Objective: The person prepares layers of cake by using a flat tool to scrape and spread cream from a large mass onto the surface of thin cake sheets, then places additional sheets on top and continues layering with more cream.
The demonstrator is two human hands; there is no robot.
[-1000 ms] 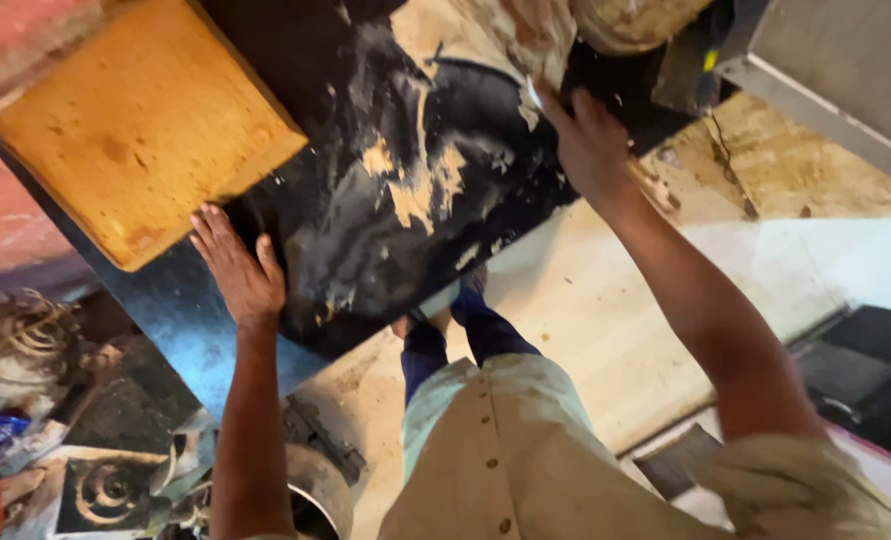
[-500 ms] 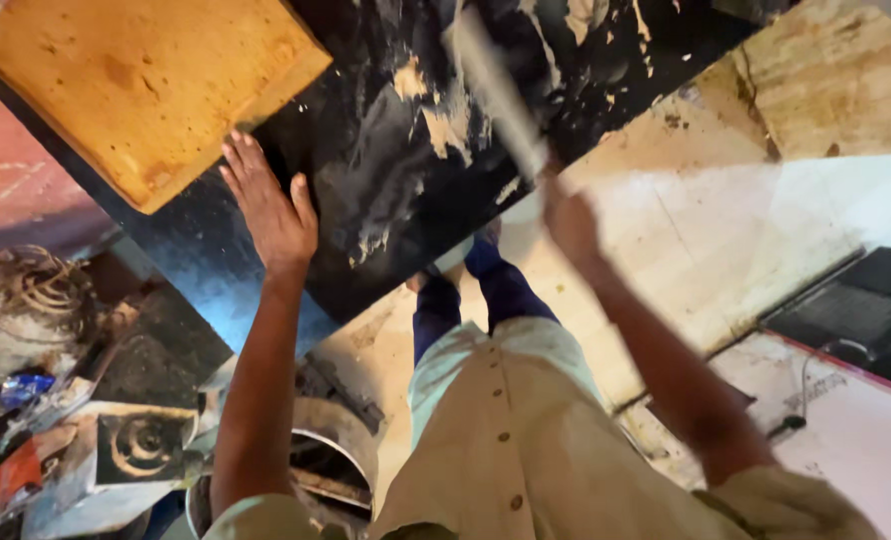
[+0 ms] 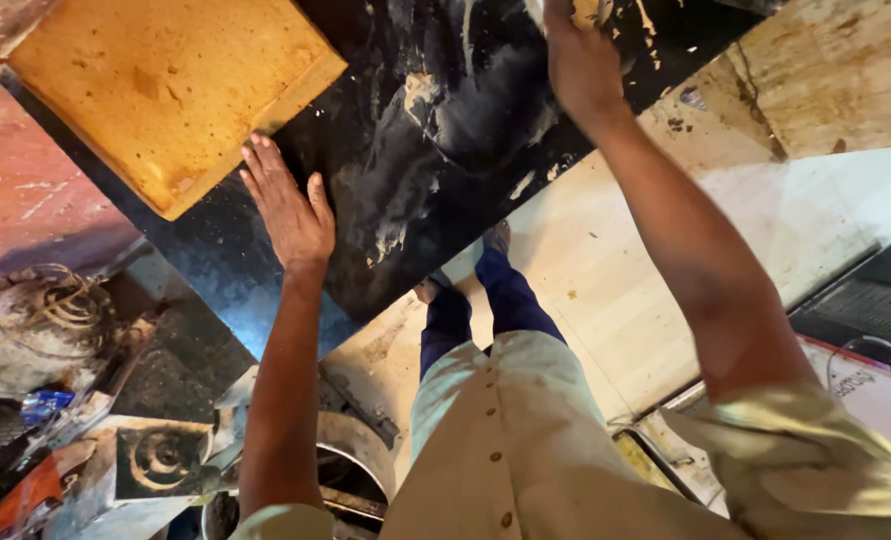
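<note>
- Black and shiny, the big flat stone slab point(image 3: 266, 270) lies in front of us, smeared with pale grey and cream paste point(image 3: 416, 170).
- Our left hand point(image 3: 291, 210) lies flat on the black stone slab, palm down, with its fingers spread apart and pointing to 11 o'clock.
- Just past those fingertips, at 11 o'clock, sits a thick yellow-brown square block point(image 3: 161, 90) with a rough top. It rests on the slab, and we cannot tell if the fingers touch it.
- Our right hand point(image 3: 581, 65) reaches out to 12 o'clock, at the top edge of the view. Its fingers are curled around something pale, but most of that thing is cut off, so we cannot tell what it is.
- Our feet point(image 3: 466, 270) stand at the near edge of the slab, on a pale wooden board point(image 3: 606, 280).
- At 8 o'clock from the left hand lies a messy pile with a round coil of wire point(image 3: 51, 310).
- At 6 o'clock, by our left arm, stands a round metal bucket point(image 3: 351, 455).
</note>
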